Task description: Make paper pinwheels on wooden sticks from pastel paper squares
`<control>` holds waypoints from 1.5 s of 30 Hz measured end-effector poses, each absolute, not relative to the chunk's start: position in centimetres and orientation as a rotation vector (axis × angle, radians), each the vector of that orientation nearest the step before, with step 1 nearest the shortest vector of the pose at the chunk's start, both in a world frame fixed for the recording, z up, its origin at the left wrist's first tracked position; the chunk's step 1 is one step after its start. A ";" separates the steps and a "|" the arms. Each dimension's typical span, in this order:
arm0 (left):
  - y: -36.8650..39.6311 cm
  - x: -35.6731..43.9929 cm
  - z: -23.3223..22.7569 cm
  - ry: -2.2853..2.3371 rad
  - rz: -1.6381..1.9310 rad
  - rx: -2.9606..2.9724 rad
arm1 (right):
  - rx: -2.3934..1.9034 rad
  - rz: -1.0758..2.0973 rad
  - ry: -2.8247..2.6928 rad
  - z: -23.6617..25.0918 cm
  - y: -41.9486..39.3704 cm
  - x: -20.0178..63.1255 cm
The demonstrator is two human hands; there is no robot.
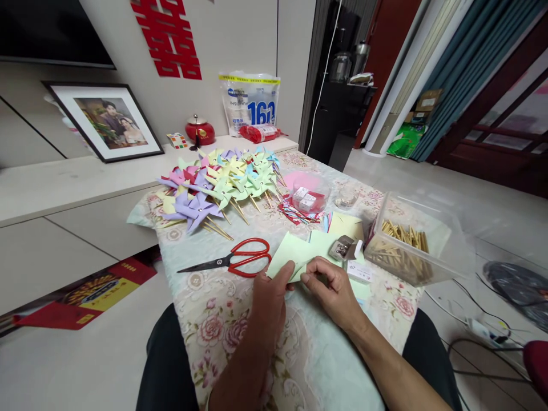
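Note:
A pale green paper sheet [289, 252] is held up over the flowered tablecloth. My left hand [274, 288] grips its lower left part, thumb on top. At its lower right edge, my right hand [329, 285] pinches a corner between thumb and fingers. Left of the hands lie red-handled scissors [233, 260], blades pointing left. Just beyond my right hand sits a small opened box [345, 248] of metal fasteners, beside a white box [358, 271]. More green and yellow paper [346, 224] lies under and behind these boxes.
Finished paper pinwheels [231, 180] on sticks pile up at the back left. A clear plastic bin [396, 251] of gold-coloured sticks stands at the right. Behind the papers are a round clear container [314, 191] and colourful strips [295, 212].

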State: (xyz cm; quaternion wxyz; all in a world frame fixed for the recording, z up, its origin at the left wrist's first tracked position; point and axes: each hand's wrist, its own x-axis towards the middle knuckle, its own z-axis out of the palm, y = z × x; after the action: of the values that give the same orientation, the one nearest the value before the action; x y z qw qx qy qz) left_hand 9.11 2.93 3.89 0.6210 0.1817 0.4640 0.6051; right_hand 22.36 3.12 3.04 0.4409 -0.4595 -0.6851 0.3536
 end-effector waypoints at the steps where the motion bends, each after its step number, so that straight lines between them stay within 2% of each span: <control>1: 2.9 9.2 3.9 1.073 1.389 0.418 | -1.160 0.883 -1.684 3.0 3.1 22.4; 13: 2.7 9.7 3.8 1.082 1.382 0.416 | -1.278 1.009 -1.541 2.7 3.2 22.2; 30: 2.3 10.1 4.7 1.037 1.386 0.379 | -1.338 1.005 -1.509 3.0 3.3 22.0; 45: 3.1 10.2 1.6 1.154 1.415 0.496 | -1.358 1.033 -1.492 3.1 3.4 21.9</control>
State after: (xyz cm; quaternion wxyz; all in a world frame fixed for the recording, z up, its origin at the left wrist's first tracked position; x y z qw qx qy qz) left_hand 10.21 3.09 1.60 0.5849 0.2125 0.4947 0.6067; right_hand 21.94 3.45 3.10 0.4238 -0.5428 -0.5962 0.4127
